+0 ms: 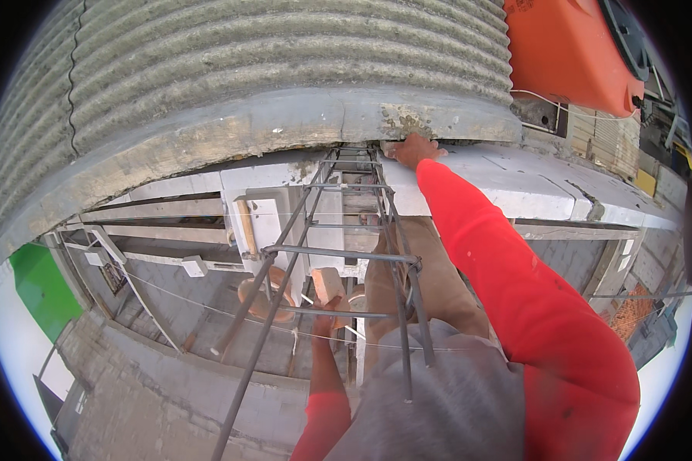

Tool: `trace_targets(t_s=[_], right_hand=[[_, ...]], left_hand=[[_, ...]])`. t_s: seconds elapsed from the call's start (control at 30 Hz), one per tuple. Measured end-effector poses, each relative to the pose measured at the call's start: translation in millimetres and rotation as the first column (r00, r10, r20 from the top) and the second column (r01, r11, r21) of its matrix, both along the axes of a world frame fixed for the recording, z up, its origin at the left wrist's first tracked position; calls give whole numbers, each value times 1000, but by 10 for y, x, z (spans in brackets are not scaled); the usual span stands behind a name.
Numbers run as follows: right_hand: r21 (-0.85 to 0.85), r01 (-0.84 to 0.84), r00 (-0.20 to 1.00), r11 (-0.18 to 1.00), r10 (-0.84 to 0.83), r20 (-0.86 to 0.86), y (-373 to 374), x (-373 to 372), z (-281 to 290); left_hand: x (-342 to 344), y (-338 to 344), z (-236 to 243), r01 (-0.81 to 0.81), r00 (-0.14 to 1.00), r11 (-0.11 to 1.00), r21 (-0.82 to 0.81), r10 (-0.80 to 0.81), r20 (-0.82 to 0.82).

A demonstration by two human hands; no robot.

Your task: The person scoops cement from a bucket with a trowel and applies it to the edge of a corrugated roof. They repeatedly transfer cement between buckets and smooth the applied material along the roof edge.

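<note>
Low in the middle, my left hand (327, 309) grips an orange-brown brick (328, 284), its upper part standing clear of my fingers. My right arm, in a red sleeve, stretches forward to the gap under the grey concrete edge (284, 125). There my right hand (417, 150) is bent over a small greyish piece (392, 150) at the end of the white block wall (484, 180); its fingertips are partly hidden. A cage of steel reinforcing bars (331, 252) rises between my two arms and runs up to that gap.
Corrugated roofing (284, 54) lies above the concrete edge. An orange tank (569, 54) stands at far right. Beneath the bars are a round brown pan (265, 298) and a wooden-handled tool (246, 227). A thin string (200, 305) crosses below, over a drop to paving (131, 392).
</note>
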State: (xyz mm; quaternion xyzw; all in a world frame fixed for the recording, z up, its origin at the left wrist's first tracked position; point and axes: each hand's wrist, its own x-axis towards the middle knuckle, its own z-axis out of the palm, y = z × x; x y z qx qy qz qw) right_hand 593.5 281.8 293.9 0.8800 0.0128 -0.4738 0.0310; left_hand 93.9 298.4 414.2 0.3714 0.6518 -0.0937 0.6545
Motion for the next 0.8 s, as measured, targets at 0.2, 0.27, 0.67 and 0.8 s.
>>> trace_targets(t_s=[0.2, 0.27, 0.67, 0.8], right_hand=[[72, -12, 994, 997, 4, 108, -269, 406, 126], [162, -25, 990, 987, 3, 138, -302, 709, 227], [691, -519, 846, 503, 417, 332, 76, 1129, 2347], [762, -274, 954, 587, 265, 139, -77, 674, 2840]], left_hand=[[2, 68, 101, -16, 1000, 1000, -15, 16, -6], [25, 127, 183, -94, 995, 994, -59, 92, -44], [457, 931, 543, -511, 687, 798, -318, 602, 408], [699, 1312, 177, -480, 699, 825, -297, 564, 439]])
